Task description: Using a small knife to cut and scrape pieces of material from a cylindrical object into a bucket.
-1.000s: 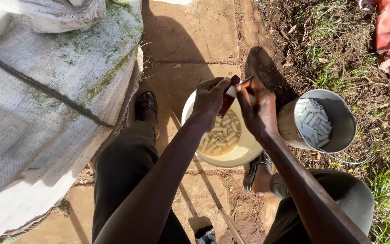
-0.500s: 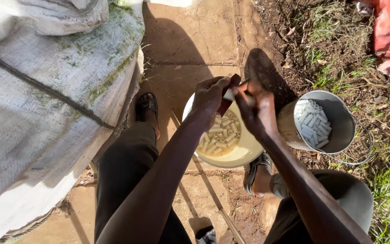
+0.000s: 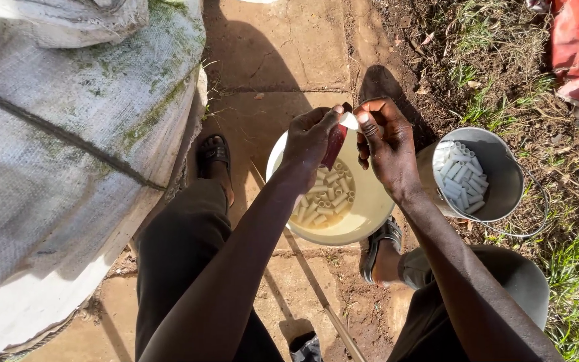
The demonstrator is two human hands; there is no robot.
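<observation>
Two hands work over a white bowl (image 3: pixel 363 201) on the paved ground, head view only. Left hand (image 3: pixel 311 142) is closed round a dark reddish piece (image 3: pixel 334 146), fingers curled tight, w/ a pale white tip (image 3: pixel 349 121) showing at its top. Right hand (image 3: pixel 389 144) is half open, thumb and forefinger pinching at that tip. Step looks like peeling or trimming the piece above the bowl; the move in hand calls for a steady left grip and a fine pinch. Bowl holds pale cut pieces (image 3: pixel 326 198) in liquid. More lie in a metal bucket (image 3: pixel 500 177) just right of it.
</observation>
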